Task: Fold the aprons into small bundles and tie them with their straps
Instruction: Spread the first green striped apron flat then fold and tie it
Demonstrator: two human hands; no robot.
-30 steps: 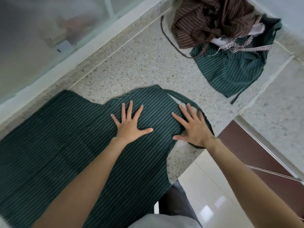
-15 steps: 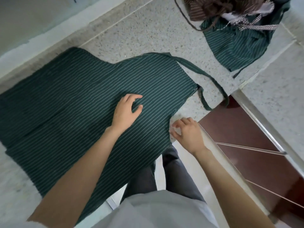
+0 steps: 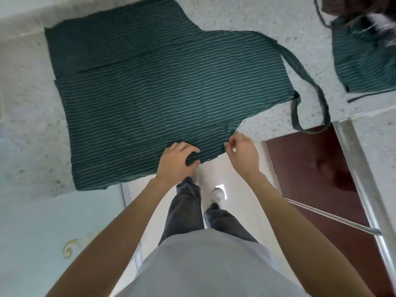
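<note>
A dark green apron [image 3: 162,91] with thin white stripes lies spread flat on the speckled stone counter [image 3: 246,13]. Its neck strap [image 3: 321,97] loops off to the right, over the counter's edge. My left hand [image 3: 177,162] grips the apron's near edge, fingers curled round a bunched bit of cloth. My right hand [image 3: 242,155] pinches the same edge a little further right, thumb and fingertips together on the hem.
A pile of other aprons [image 3: 364,54], green striped with brown on top, lies at the far right of the counter. Below the counter edge are a dark red cabinet door [image 3: 317,168] with a metal rail, the white tiled floor and my legs.
Both hands have slid back from the middle of the apron to its near edge and taken hold of it. My head has moved back, so the whole apron shows.
</note>
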